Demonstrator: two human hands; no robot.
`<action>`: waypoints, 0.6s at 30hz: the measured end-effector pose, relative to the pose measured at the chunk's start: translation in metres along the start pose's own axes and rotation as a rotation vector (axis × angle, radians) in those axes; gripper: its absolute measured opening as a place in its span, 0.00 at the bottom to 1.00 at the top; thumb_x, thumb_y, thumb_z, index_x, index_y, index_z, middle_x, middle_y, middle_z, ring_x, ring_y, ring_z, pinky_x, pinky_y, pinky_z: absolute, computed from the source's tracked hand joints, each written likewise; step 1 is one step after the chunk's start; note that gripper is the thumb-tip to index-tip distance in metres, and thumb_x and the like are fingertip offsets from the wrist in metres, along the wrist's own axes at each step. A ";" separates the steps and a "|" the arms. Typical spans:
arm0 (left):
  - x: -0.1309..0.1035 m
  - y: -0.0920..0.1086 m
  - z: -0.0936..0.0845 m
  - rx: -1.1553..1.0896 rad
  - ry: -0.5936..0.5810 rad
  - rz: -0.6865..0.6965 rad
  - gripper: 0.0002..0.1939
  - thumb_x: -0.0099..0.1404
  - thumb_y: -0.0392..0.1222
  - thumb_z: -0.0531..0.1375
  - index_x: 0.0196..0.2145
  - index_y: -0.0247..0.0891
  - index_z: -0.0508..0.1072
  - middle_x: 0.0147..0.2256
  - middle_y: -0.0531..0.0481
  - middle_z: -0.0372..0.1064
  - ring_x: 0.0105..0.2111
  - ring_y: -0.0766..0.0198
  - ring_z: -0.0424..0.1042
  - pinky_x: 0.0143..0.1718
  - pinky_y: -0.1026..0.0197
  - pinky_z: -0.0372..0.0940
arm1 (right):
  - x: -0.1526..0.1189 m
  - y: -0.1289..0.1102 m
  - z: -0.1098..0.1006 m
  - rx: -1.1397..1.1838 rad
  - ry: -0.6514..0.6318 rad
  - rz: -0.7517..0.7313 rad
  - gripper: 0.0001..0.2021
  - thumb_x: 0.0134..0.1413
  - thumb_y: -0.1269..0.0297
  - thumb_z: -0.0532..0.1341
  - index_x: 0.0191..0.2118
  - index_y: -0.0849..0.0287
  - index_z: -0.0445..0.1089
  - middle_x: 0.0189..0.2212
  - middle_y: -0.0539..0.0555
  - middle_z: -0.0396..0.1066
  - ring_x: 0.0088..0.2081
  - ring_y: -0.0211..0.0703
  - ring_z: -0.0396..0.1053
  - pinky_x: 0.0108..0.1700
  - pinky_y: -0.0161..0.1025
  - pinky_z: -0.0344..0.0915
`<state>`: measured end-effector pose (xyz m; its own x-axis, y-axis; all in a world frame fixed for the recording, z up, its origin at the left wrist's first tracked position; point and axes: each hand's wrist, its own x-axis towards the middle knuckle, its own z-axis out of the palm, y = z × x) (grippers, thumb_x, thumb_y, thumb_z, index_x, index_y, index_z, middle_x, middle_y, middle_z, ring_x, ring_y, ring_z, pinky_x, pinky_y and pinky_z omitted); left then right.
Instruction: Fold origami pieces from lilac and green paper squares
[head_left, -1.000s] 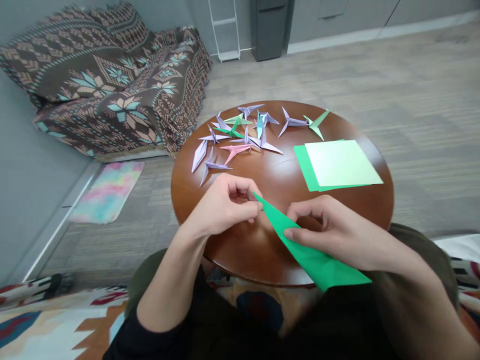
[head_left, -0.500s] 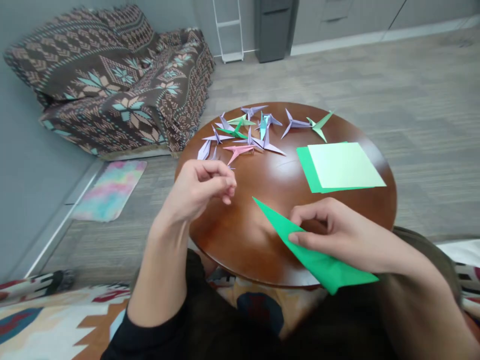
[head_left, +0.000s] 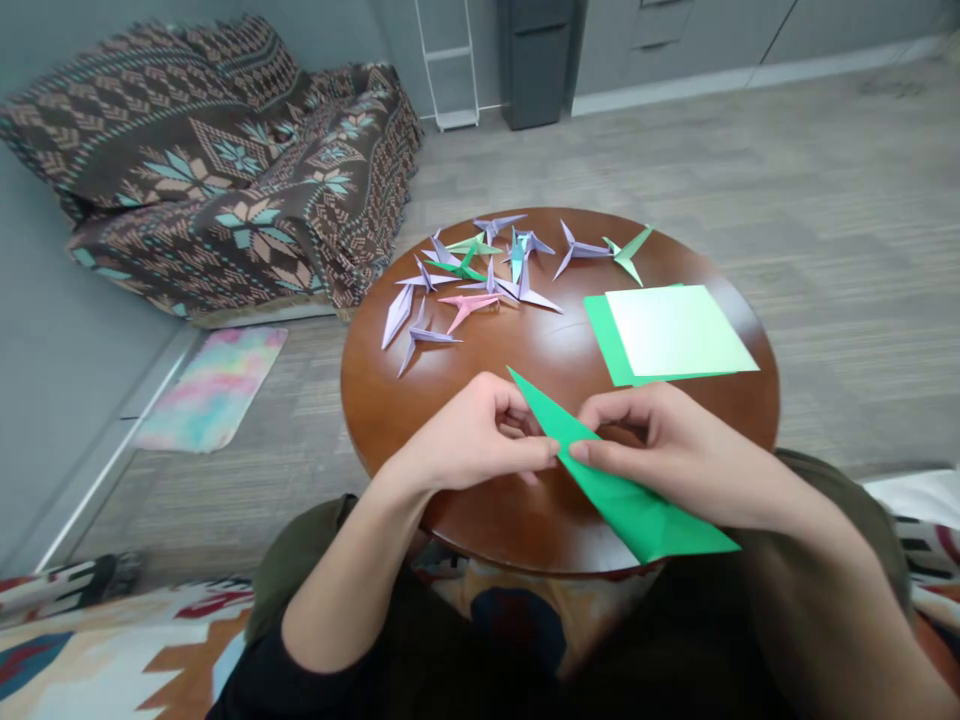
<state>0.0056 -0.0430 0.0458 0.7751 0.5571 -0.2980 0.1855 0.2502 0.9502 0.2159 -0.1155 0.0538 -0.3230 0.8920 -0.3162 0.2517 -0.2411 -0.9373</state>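
Note:
A folded piece of green paper (head_left: 626, 505), long and pointed, is held slantwise above the near part of the round table. My right hand (head_left: 660, 450) pinches it near its middle, thumb on top and fingers behind. Right beside that thumb, my left hand (head_left: 487, 435) grips the paper's left edge between thumb and fingers; its fingertips are partly hidden behind the sheet. The paper's narrow tip points up and away to the left, and its broad end hangs toward my lap.
On the brown round table (head_left: 517, 340) lie several folded paper cranes in purple, green and blue, plus a pink crane (head_left: 471, 303). A stack of pale green sheets (head_left: 682, 330) over darker green sheets (head_left: 606, 340) sits at right. A draped sofa (head_left: 247, 190) stands behind, left.
My left hand has come down and right from above the table and taken hold of the green paper. My right hand still holds it. The view has shifted slightly.

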 end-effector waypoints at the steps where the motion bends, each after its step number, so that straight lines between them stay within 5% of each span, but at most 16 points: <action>1: 0.000 0.000 -0.001 -0.001 -0.001 -0.003 0.06 0.51 0.34 0.72 0.29 0.32 0.81 0.26 0.51 0.77 0.24 0.68 0.74 0.26 0.67 0.74 | 0.000 0.000 0.000 0.009 0.000 0.000 0.12 0.57 0.59 0.70 0.29 0.59 0.71 0.23 0.44 0.63 0.25 0.35 0.56 0.26 0.34 0.51; 10: -0.002 0.001 -0.002 0.085 0.027 0.010 0.02 0.49 0.32 0.67 0.25 0.32 0.78 0.23 0.51 0.74 0.21 0.68 0.73 0.24 0.69 0.70 | 0.002 0.000 0.004 -0.101 -0.008 -0.041 0.11 0.60 0.60 0.66 0.29 0.59 0.70 0.22 0.44 0.60 0.26 0.35 0.55 0.26 0.35 0.50; 18: -0.006 0.006 -0.026 0.188 0.129 0.054 0.02 0.51 0.32 0.67 0.27 0.33 0.78 0.21 0.52 0.75 0.20 0.70 0.72 0.23 0.71 0.67 | 0.005 0.003 0.010 -0.183 -0.062 -0.038 0.10 0.61 0.62 0.62 0.29 0.59 0.67 0.24 0.46 0.59 0.27 0.37 0.56 0.28 0.36 0.51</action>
<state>-0.0135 -0.0243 0.0504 0.7054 0.6656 -0.2437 0.2640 0.0723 0.9618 0.2064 -0.1158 0.0477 -0.3900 0.8724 -0.2948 0.3979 -0.1291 -0.9083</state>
